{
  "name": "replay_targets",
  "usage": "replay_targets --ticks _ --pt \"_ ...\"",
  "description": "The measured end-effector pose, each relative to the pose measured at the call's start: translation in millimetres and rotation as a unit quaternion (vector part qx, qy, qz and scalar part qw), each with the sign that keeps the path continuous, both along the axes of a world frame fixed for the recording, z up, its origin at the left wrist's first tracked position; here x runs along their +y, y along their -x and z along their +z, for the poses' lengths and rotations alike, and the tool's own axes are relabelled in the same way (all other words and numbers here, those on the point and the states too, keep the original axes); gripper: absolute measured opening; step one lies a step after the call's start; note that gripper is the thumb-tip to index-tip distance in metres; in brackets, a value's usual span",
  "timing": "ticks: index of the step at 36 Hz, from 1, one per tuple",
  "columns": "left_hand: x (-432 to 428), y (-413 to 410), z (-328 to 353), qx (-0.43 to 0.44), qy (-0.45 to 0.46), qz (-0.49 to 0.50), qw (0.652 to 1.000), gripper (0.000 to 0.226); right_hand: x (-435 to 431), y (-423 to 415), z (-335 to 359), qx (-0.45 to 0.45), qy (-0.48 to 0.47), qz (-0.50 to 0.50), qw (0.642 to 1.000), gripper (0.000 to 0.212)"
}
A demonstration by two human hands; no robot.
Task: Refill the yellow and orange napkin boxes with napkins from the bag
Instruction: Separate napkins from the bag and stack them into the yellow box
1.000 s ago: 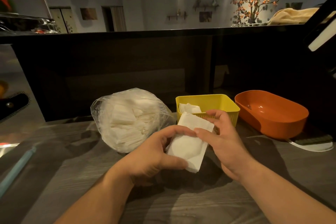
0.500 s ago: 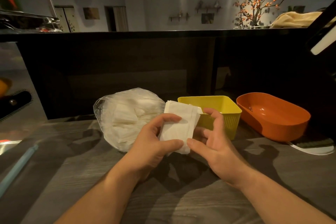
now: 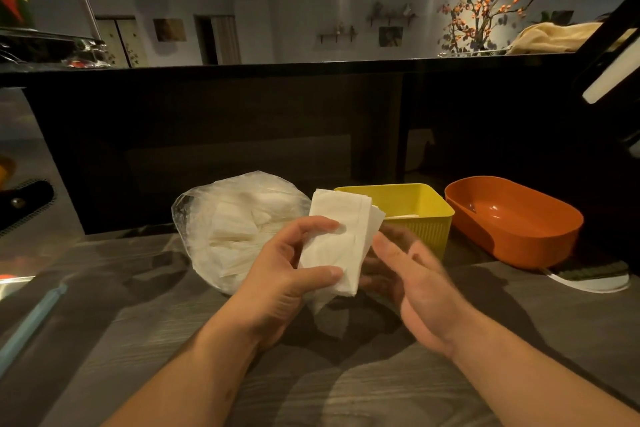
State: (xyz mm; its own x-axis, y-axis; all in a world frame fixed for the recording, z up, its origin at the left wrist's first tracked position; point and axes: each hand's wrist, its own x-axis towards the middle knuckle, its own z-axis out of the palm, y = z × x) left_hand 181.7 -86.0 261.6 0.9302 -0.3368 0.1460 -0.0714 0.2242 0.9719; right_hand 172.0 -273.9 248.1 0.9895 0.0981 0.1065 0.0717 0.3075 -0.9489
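My left hand (image 3: pixel 280 274) grips a stack of white napkins (image 3: pixel 337 236) between thumb and fingers, holding it upright above the table, in front of the yellow box. My right hand (image 3: pixel 412 281) is just right of the stack with fingers loosely spread, and its fingertips are near the stack's right edge. The clear plastic bag (image 3: pixel 235 222) full of napkins lies to the left on the table. The yellow napkin box (image 3: pixel 419 215) stands behind the stack, with a white edge of paper showing inside. The orange box (image 3: pixel 512 222) sits to its right, with nothing visible inside.
A grey wood-grain table (image 3: pixel 346 392) holds everything. A dark counter wall (image 3: pixel 242 132) rises right behind the boxes. A light blue stick (image 3: pixel 31 322) lies at the left edge. A white-edged flat thing (image 3: pixel 588 279) lies in front of the orange box.
The napkin stack has turned upright and risen a little in my left hand. My right hand has let go of it and drawn back to the right.
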Motion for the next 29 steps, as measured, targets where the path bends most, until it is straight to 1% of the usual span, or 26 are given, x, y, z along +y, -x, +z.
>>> replay_targets --ticks 2,4,5,7,10,12,14,17,20,22,25,29 --pt "-2 1 -1 -0.016 -0.016 0.017 1.000 0.054 3 2 -1 0.036 -0.007 0.049 0.998 0.064" --pt "-5 2 -3 -0.041 -0.038 0.034 0.998 0.052 7 4 -3 0.038 0.003 0.070 0.997 0.061" --pt "-6 2 -4 -0.055 -0.046 0.038 0.997 0.051 9 4 -4 0.028 0.015 0.067 0.997 0.056" --pt "-8 2 -8 -0.071 -0.051 0.037 0.995 0.051 12 3 -5 0.009 0.042 0.026 0.999 0.044" --pt "-8 0 -10 -0.075 -0.050 0.028 0.996 0.047 12 -2 -4 -0.022 0.058 -0.028 0.998 0.036" --pt "-6 -3 -11 -0.083 -0.038 0.025 0.996 0.044 8 -5 -5 -0.056 0.098 -0.072 0.991 0.037" --pt "-3 -6 -11 -0.091 -0.021 0.036 0.995 0.046 3 -8 -5 -0.092 0.149 -0.103 0.979 0.039" --pt "3 -12 -13 -0.088 -0.024 0.062 0.994 0.059 -3 -8 -6 -0.116 0.196 -0.089 0.970 0.038" --pt "8 -14 -11 -0.110 -0.109 0.077 0.985 0.075 -6 -9 -9 -0.130 0.251 -0.065 0.957 0.031" --pt "9 -14 -10 -0.128 -0.160 0.062 0.977 0.086 -6 -10 -10 -0.136 0.278 -0.055 0.949 0.034" --pt "10 -12 -11 -0.128 -0.197 0.042 0.971 0.085 -7 -12 -10 -0.124 0.287 -0.056 0.948 0.045" --pt "11 -13 -17 -0.110 -0.199 0.074 0.971 0.071 -7 -13 -10 -0.114 0.281 -0.068 0.951 0.051"
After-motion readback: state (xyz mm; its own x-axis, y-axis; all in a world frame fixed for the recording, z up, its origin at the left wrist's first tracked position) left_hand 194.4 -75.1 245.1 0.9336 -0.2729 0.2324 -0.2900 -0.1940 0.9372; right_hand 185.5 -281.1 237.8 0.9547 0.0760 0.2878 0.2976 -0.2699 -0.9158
